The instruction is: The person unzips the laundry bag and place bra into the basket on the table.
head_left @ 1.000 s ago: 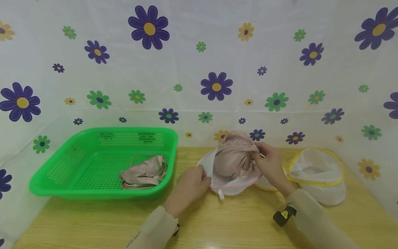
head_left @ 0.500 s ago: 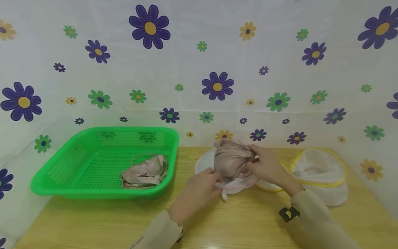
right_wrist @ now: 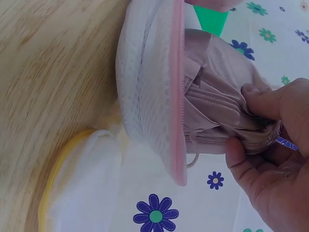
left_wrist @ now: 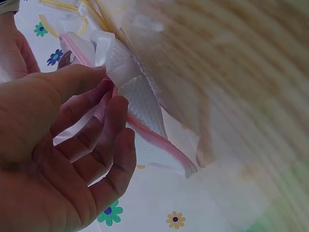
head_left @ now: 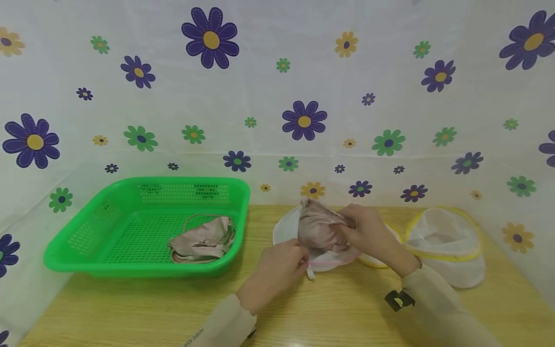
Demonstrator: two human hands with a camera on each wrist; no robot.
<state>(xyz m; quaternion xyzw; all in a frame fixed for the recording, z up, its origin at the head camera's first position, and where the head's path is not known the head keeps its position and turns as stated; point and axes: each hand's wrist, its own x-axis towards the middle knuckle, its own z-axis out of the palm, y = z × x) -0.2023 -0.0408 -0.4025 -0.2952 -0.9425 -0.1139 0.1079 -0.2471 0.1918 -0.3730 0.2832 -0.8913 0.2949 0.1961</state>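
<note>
In the head view a dusty-pink satin bra (head_left: pixel 318 226) sits partly inside a white mesh laundry bag (head_left: pixel 286 229), its upper part sticking out of the mouth. My right hand (head_left: pixel 368 233) grips the bra; the right wrist view shows thumb and fingers pinching its folded fabric (right_wrist: pixel 219 87) just beyond the pink zipper edge (right_wrist: pixel 177 87). At the near left of the mouth, my left hand (head_left: pixel 279 267) holds the bag's rim. Up close in the left wrist view, the thumb and index finger pinch the bag beside the pink zipper (left_wrist: pixel 157 137), the other fingers loosely bent.
A green perforated basket (head_left: pixel 147 269) stands at the left with a dusty-pink satin garment (head_left: pixel 204 241) inside. Right of the hands lie a yellow-trimmed mesh bag (head_left: pixel 459 270) and, partly behind the right wrist, another yellow-edged piece (head_left: pixel 373 260). A flowered sheet hangs behind the wooden table (head_left: pixel 329 313).
My right hand has pushed the bra lower into the laundry bag, so less of it stands above the mouth. My left hand has shifted right and slightly down along the rim.
</note>
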